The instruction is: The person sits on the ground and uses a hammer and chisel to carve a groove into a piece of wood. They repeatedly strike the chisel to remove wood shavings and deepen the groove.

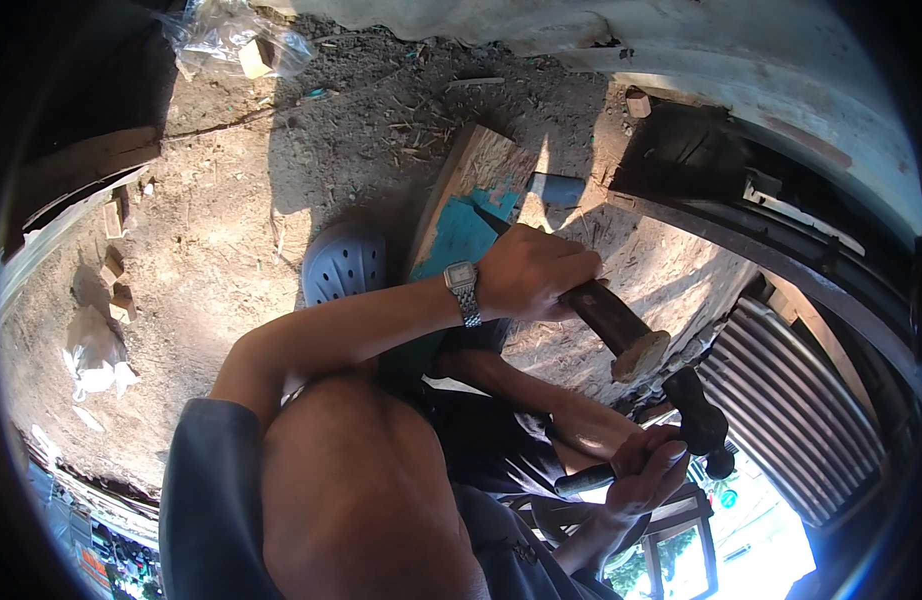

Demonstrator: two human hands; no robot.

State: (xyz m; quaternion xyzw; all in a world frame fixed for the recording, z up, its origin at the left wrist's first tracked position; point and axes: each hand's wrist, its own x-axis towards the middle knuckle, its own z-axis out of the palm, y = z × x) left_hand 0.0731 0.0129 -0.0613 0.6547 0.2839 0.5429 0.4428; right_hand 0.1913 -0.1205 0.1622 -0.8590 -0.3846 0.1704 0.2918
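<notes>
My left hand, with a silver watch at the wrist, is closed round a chisel with a thick dark wooden handle and a pale, battered end. The chisel's dark blade slants onto a wooden board with worn turquoise paint and bare wood at its far end. My right hand grips a hammer with a black metal head, held just beside the chisel's struck end. The board lies between my legs, next to a blue-grey perforated clog on my foot. My bare knee is below my left forearm.
Dirt ground surrounds me, with wood blocks, a white plastic bag and clear plastic on it. At right stand a dark beam, a corrugated metal sheet and a pale curved sheet above.
</notes>
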